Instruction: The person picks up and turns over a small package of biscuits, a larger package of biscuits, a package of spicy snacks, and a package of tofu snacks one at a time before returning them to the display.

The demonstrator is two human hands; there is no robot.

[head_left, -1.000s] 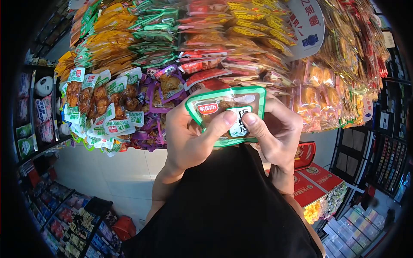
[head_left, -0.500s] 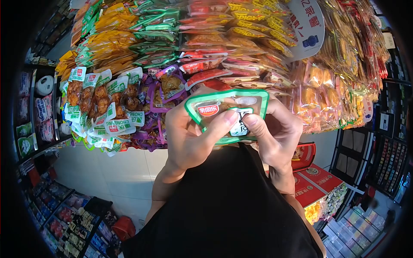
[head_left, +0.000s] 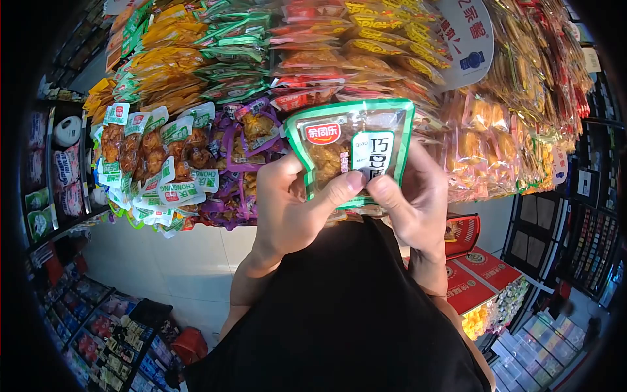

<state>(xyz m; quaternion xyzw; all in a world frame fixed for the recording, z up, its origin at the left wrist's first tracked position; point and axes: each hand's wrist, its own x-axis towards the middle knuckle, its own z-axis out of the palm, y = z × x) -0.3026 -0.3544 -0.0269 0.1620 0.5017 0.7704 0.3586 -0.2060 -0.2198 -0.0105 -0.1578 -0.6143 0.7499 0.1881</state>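
Note:
A green-edged snack packet [head_left: 326, 153] with a clear window, a red oval logo and a white label is held up in front of my chest. My left hand [head_left: 287, 202] grips its left side, thumb pressed on the lower front. On the right side my right hand [head_left: 415, 202] grips it the same way, and the two thumbs nearly meet at the lower middle. Most of my other fingers are hidden behind the packet. Purple snack packets [head_left: 251, 140] lie just beyond my left hand.
Rows of packed snacks fill the display ahead: brown snacks in white-and-green packets [head_left: 153, 157], yellow packets [head_left: 398, 32] and clear packets [head_left: 483, 144]. A white sign [head_left: 464, 46] stands among them. Red boxes [head_left: 477, 281] and a red basket [head_left: 462, 235] are at lower right. Shelves [head_left: 98, 326] line the left.
The packet's top edge has risen and its front has flattened out, showing more of the label and contents. My thumbs have slid lower on its face.

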